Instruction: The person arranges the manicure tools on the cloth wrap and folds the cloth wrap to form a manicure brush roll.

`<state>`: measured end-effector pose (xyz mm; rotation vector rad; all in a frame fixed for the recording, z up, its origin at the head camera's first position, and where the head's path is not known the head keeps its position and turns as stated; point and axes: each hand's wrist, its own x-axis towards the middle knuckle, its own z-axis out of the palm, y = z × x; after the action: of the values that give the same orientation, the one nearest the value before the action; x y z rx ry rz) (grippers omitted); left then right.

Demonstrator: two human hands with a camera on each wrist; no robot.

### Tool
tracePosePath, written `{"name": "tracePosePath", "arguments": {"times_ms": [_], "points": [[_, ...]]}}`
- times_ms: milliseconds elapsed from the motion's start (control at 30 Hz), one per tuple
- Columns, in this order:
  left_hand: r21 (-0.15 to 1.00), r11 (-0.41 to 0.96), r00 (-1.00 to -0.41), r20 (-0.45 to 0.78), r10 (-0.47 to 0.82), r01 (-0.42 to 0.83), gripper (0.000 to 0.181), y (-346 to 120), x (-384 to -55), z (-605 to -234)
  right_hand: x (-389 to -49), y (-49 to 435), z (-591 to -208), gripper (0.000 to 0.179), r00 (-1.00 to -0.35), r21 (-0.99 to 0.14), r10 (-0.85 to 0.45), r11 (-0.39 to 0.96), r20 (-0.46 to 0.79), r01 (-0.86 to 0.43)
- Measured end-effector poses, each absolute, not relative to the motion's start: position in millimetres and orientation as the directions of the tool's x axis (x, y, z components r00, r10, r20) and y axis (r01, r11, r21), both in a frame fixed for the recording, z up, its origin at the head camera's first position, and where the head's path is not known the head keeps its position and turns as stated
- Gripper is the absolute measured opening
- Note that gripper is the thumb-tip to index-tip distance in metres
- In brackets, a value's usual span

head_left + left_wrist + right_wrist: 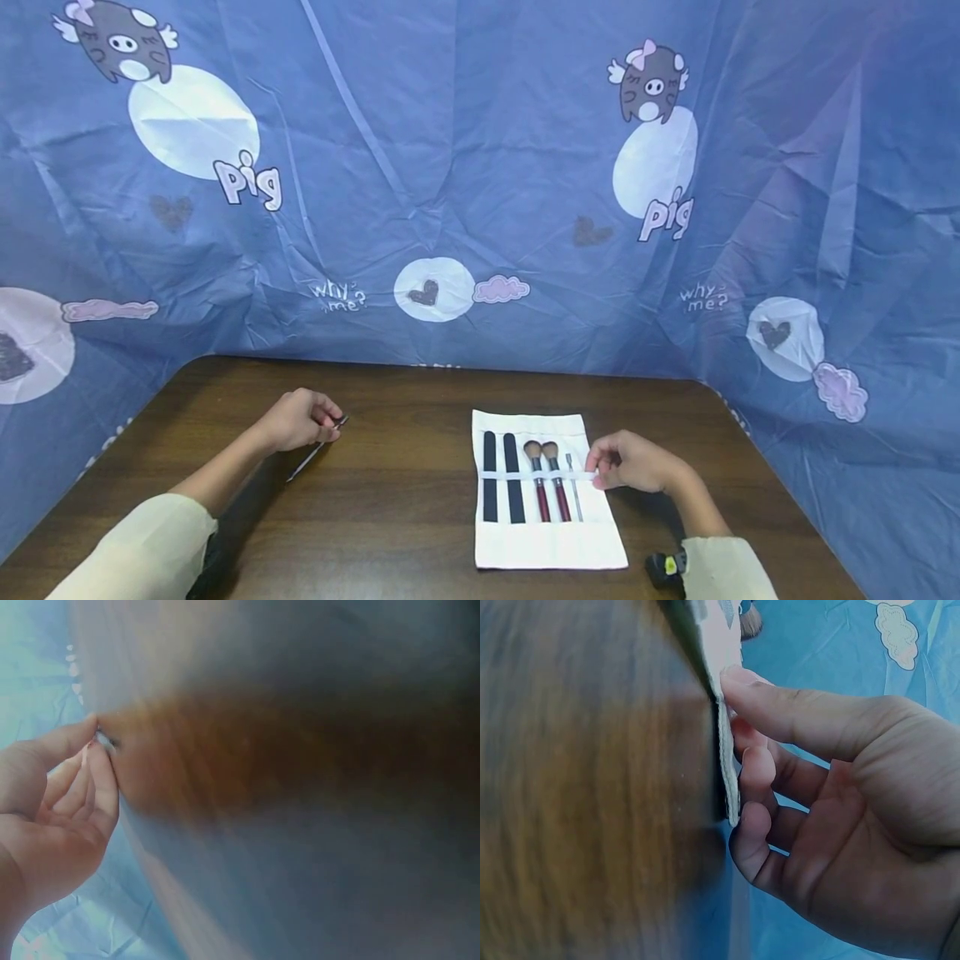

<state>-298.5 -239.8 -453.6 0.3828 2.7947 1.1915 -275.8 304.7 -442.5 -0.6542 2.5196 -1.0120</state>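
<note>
Over the left part of the table, my left hand pinches a slim metal tool near its upper end; its far tip slants down toward the tabletop. The left wrist view shows only a small bit of it between thumb and fingers. A white cloth tool holder lies unfolded at the right. Its white band crosses two black flat strips, two makeup brushes with dark red handles and a thin metal tool. My right hand pinches the holder's right edge beside the band.
The brown wooden table has rounded far corners. Behind and around it hangs a creased blue cloth with pig prints. A black device sits at my right wrist.
</note>
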Motion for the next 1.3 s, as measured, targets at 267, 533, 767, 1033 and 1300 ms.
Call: {"name": "tracePosePath", "arguments": {"times_ms": [267,533,767,1033,1300], "points": [[0.709,0.658,-0.943,0.031,0.332,0.255,0.015,-237,-298,-452,-276,305,-442,0.013,-0.830,-0.719,-0.539,0.633,-0.143,-0.287],[0.825,0.524,-0.877,-0.077,0.475,0.212,0.015,-235,-302,-440,-276,306,-442,0.013,-0.830,-0.709,-0.536,0.644,-0.152,-0.286],[0.908,0.414,-0.855,-0.166,0.491,0.062,0.026,-226,-306,-439,-277,305,-441,0.012,-0.832,-0.710,-0.534,0.645,-0.151,-0.285],[0.962,0.274,-0.887,-0.115,0.447,0.013,0.043,-191,-319,-440,-277,305,-443,0.008,-0.828,-0.708,-0.547,0.634,-0.125,-0.312],[0.982,0.189,-0.920,-0.062,0.387,0.013,0.047,-143,-329,-439,-277,304,-444,0.004,-0.815,-0.736,-0.561,0.612,-0.146,-0.290]]}}
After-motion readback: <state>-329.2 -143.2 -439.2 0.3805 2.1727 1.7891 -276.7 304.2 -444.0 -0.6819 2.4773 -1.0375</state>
